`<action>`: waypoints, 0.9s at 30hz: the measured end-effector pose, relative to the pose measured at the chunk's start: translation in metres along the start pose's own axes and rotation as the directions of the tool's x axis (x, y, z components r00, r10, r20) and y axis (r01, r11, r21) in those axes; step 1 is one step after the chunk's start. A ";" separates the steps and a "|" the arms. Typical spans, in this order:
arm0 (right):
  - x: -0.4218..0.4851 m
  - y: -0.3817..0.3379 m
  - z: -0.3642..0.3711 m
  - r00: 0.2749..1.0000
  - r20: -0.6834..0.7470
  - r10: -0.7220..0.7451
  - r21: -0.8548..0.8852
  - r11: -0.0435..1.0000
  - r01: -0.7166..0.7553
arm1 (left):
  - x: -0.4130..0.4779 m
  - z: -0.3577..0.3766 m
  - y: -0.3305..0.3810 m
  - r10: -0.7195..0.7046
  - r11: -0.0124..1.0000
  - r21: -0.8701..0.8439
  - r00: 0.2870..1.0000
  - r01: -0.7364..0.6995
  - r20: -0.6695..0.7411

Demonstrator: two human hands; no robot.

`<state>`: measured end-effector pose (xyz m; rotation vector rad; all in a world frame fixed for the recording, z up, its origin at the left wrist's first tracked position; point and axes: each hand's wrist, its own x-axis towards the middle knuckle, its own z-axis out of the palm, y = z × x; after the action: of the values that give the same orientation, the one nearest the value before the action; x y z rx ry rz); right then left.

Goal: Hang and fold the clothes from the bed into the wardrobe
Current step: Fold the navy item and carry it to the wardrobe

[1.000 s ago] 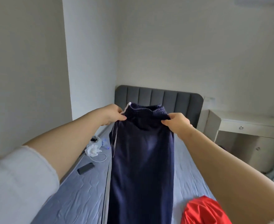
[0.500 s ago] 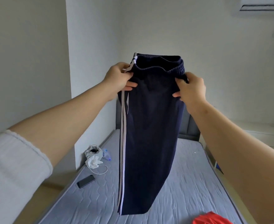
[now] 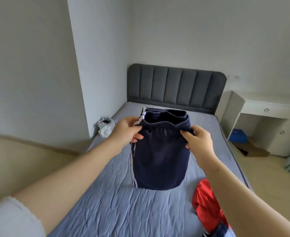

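My left hand [image 3: 127,130] and right hand [image 3: 200,141] pinch the trousers [image 3: 159,161] at the waistband [image 3: 166,123] (keeps them square). Their lower end rests on the bed [image 3: 123,202].

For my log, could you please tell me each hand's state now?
Left hand: pinches the navy trousers at the waistband.
Right hand: pinches the same waistband.

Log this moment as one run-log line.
left hand: grips waistband, striped side | right hand: grips waistband, opposite side | navy track pants: hang above bed | red garment: lies on bed
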<state>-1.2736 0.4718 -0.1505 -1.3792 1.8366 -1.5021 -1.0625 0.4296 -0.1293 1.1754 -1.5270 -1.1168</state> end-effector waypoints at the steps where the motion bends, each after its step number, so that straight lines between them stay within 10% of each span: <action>1: -0.013 0.021 0.006 0.998 0.033 0.054 -0.040 0.998 -0.053 | -0.007 0.005 -0.023 -0.059 0.998 0.021 0.998 0.058 0.013; 18: -0.129 0.255 0.060 0.714 0.260 0.650 -0.349 0.753 -0.558 | -0.068 0.081 -0.286 -0.632 0.763 0.238 0.771 0.601 0.081; 27: 0.000 0.304 0.135 0.768 0.141 0.625 0.068 0.768 -0.637 | 0.081 0.117 -0.330 -0.495 0.867 0.073 0.869 0.493 0.014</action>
<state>-1.2989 0.3846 -0.4702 -0.6497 1.8480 -1.1149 -1.1273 0.3178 -0.4646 1.6640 -1.3246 -1.4294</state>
